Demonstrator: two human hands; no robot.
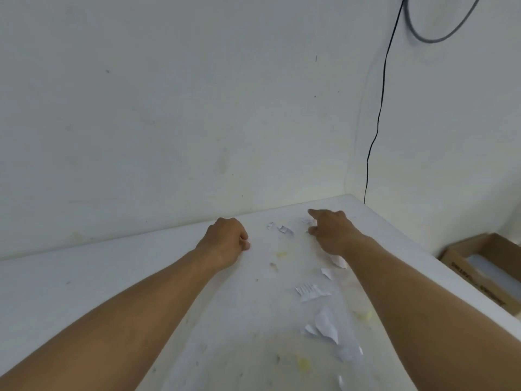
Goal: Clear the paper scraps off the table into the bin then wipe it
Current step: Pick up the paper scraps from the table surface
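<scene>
Both arms stretch out over the white table (112, 272). The left hand (225, 238) rests on it near the far edge, fingers curled under (whether it holds anything is hidden). The right hand (329, 231) reaches with forefinger out, touching a scrap beside the wall. Torn paper scraps (327, 324) trail between the arms. A cardboard box (485, 273) sits off the table's right edge.

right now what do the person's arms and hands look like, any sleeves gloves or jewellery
Both forearms are bare as far as the view reaches: no sleeves show. The left hand and the right hand wear no gloves, and no rings, watch or wristband can be seen on either. No markings or bandages are visible.
</scene>
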